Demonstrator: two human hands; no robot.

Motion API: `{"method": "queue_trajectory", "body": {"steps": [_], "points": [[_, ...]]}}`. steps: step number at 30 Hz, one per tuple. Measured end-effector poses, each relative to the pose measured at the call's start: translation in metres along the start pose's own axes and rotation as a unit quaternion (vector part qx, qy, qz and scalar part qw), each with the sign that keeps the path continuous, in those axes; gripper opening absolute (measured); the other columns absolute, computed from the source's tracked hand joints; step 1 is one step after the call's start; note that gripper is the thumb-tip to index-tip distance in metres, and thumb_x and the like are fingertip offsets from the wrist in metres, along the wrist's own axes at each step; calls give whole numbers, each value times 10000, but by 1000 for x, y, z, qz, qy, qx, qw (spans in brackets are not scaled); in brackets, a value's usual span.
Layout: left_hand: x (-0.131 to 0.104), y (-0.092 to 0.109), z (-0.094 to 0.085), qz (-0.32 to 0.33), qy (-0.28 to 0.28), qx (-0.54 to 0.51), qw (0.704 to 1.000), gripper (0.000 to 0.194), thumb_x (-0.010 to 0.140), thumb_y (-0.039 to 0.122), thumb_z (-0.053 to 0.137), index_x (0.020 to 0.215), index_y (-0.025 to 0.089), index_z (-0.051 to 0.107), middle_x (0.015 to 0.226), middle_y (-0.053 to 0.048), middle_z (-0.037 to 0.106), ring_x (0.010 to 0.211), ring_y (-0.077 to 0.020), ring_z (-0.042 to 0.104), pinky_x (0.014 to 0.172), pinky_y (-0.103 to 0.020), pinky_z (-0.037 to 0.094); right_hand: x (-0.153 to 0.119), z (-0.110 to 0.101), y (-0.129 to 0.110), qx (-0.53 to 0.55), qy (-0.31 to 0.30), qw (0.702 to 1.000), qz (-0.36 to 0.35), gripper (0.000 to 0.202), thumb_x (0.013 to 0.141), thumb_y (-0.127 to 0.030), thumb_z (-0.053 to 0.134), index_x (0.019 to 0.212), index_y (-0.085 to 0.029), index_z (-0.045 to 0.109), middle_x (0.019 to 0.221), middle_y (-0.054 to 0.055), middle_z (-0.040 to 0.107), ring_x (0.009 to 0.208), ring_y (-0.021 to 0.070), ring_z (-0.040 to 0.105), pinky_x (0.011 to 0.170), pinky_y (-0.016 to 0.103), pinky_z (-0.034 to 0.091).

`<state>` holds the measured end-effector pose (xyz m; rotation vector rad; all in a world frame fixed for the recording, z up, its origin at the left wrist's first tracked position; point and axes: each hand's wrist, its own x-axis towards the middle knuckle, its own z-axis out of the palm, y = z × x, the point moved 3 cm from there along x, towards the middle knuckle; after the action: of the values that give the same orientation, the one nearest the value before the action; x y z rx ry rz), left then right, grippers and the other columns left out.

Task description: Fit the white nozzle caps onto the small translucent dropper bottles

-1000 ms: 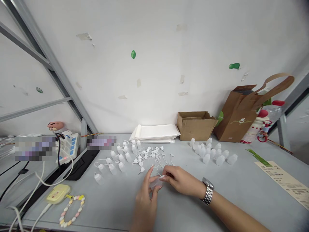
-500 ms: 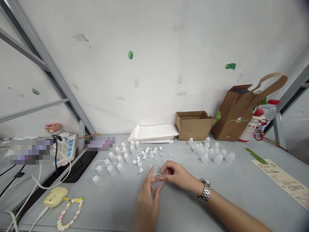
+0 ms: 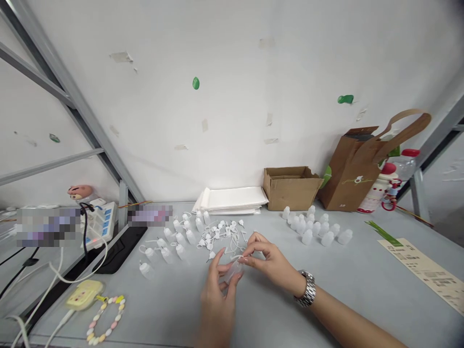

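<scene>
Between the fingers of my left hand [image 3: 220, 292] is a small translucent squeeze bottle [image 3: 233, 271], tilted toward the upper right. My right hand [image 3: 264, 261], a metal watch on its wrist, pinches a white strapped cap [image 3: 238, 258] at the bottle's neck. How far the cap sits on the neck is hidden by the fingertips. Just beyond my hands lies a loose pile of white caps [image 3: 217, 232] with thin straps. To the left stand several bottles [image 3: 180, 251] with caps and looped straps; several bottles without straps [image 3: 316, 228] stand at the right.
Along the wall are a stack of white sheets [image 3: 234, 199], an open cardboard box [image 3: 293, 192] and a brown paper bag [image 3: 353, 179]. A black phone-like slab [image 3: 121, 251], a yellow case [image 3: 84, 295], a bead loop [image 3: 105, 321] and cables occupy the left. A printed strip [image 3: 424, 270] lies right.
The bottle has come up from lower between my hands and shows more clearly, now tilted. My left hand has shifted slightly left, and my right fingers press at the neck.
</scene>
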<state>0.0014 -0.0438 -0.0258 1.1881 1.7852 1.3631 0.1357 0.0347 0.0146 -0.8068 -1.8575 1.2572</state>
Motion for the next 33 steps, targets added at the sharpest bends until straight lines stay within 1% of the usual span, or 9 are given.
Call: {"method": "queue_trajectory", "body": {"steps": [3,6,9,14,19,24,27,33], "points": [[0,-2,0,5,-1,-15,1000,525,772,384,556,1246,197,431,897,-53,624,851,-211,664,762,-339,524,1,-2,-1,45,12,999,5,260,744,-460,653,701,-204,631,766,2,496,759,149,495,769,298,415],[-2,-3,1,12,1,-35,999,511,755,376,578,1220,196,464,858,-45,638,826,-216,671,736,-339,535,3,-6,2,125,40,990,44,299,716,-481,665,709,-193,584,720,-5,526,707,139,497,698,275,422],[-3,-3,2,6,-2,-52,999,499,755,353,582,1217,201,471,854,-40,648,796,-212,681,739,-344,539,5,-8,3,159,47,984,69,309,694,-479,681,710,-184,590,675,-14,537,661,128,490,658,261,418],[-2,-5,2,-1,8,-91,996,529,724,382,618,1203,201,484,824,-29,649,865,-229,668,737,-337,547,6,-11,2,136,50,988,61,314,716,-495,650,719,-182,639,664,-6,556,662,137,500,677,273,432],[-2,-4,1,3,-12,-159,987,562,687,383,669,1186,190,496,782,-27,634,882,-222,657,724,-302,549,6,-13,1,98,43,993,40,358,776,-518,572,716,-178,669,653,-2,526,647,136,489,687,275,426],[-3,0,-1,7,-6,-173,985,547,691,365,675,1179,195,496,789,-22,626,866,-206,652,720,-291,545,5,-11,0,94,19,995,34,364,800,-511,546,729,-178,676,652,-5,512,628,133,483,683,279,410],[-3,1,-1,11,-1,-177,984,543,691,354,677,1173,193,483,784,-18,620,828,-197,656,688,-281,545,5,-9,0,91,9,995,30,364,813,-504,536,733,-178,677,641,-6,505,628,135,478,684,282,404],[-5,6,-1,4,27,-185,982,502,698,335,674,1148,214,487,785,0,607,827,-183,645,672,-246,531,4,-6,-2,71,-9,997,13,353,834,-481,519,721,-191,686,652,0,497,639,140,468,652,274,399]]}}
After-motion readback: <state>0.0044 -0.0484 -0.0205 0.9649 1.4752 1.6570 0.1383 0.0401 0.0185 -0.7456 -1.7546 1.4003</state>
